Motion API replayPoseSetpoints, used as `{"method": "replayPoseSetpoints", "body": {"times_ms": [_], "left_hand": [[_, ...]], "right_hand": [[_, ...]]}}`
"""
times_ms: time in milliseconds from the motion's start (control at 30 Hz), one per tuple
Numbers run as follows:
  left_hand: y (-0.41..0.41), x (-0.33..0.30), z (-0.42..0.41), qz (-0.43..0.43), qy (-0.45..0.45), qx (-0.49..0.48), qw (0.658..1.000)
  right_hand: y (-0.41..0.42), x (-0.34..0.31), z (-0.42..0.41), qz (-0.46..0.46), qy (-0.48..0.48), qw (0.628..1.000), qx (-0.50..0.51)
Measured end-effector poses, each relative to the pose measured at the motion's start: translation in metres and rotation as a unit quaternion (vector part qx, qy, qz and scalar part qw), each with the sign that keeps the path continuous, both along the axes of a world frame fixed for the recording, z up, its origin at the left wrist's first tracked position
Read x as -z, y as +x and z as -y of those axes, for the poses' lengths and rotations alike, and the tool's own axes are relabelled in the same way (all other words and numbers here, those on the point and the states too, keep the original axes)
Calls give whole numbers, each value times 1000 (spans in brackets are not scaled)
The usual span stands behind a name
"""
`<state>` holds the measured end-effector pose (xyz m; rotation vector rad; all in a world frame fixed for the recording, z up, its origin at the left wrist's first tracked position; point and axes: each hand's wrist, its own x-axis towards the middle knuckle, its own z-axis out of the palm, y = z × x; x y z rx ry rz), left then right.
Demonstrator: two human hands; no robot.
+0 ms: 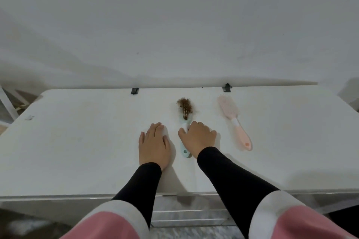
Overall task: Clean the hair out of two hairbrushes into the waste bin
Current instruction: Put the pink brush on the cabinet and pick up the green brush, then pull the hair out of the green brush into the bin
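Right hand [198, 137] curls over the mint hairbrush [184, 132] handle, grip closing but not clearly clamped. Brush axis runs away from the person; hair-clogged head beyond the fingers. Left hand [154, 144] lies flat, fingers spread, on the desk [77, 141] just beside.

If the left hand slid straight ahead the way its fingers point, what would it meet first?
Probably nothing: the left hand points along bare white table, left of the hair-clogged mint hairbrush, as far as the wall; depth is uncertain.
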<state>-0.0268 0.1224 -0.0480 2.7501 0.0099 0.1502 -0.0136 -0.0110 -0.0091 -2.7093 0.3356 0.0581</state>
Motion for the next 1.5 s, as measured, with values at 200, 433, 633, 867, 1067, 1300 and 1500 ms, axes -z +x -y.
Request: {"method": "replayPoseSetpoints", "body": {"times_ms": [200,433,633,867,1067,1300,1500], "left_hand": [[-4,-3,4,-17,-33,-10,999],[-36,-24,56,-56,-158,-8,986],[-98,-57,132,-93,-398,42,912],[-171,-79,210,-101,-484,86,865],[-231,-84,275,-161,-557,143,802],[-287,-84,344,-221,-527,191,798],[-318,-74,382,-277,-503,224,788]], "right_hand": [[-23,1,13,35,20,999,0],[-85,-11,59,79,67,995,-3],[-166,-25,119,98,90,991,24],[-250,-37,190,123,119,984,50],[-321,-36,257,149,160,971,99],[-367,-49,337,228,280,915,181],[-384,-51,363,241,310,892,225]]}}
